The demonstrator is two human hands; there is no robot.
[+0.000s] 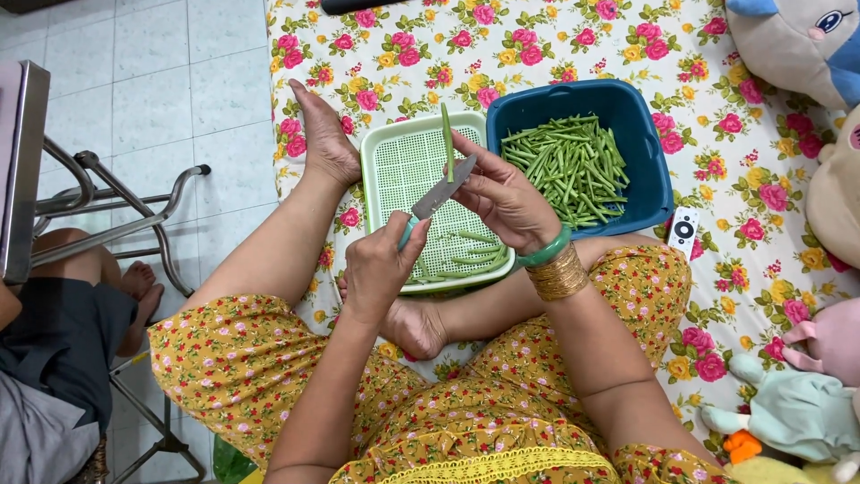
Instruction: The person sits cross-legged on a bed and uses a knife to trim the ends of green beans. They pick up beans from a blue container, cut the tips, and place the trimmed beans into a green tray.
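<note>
A flowered sheet point(555, 45) in pink, yellow and green covers the spot where the person sits cross-legged, bare feet showing, in a mustard floral dress. To the side is white tiled floor point(152, 99) with a metal-framed chair point(116, 206), and another person's leg point(85, 269) and foot rest there. Soft toys point(797, 45) lie along the far edge of the sheet.

In front of the knees stand two containers side by side, touching: a dark blue square tub point(640, 125) heaped with long green beans point(569, 166), and a pale green slotted tray point(403, 161) with a few cut bean pieces point(470, 251) at its near end. A small white remote control point(684, 230) lies just beside the tub.

Over the tray, the right hand point(506, 197), with a green bangle and gold bracelets on the wrist, has its fingers pinched on a single green bean point(446, 139), held upright. The left hand point(376, 269) has its fingers wrapped tight round the teal handle of a small knife point(439, 195), whose blade slants up against the bean near the right thumb.
</note>
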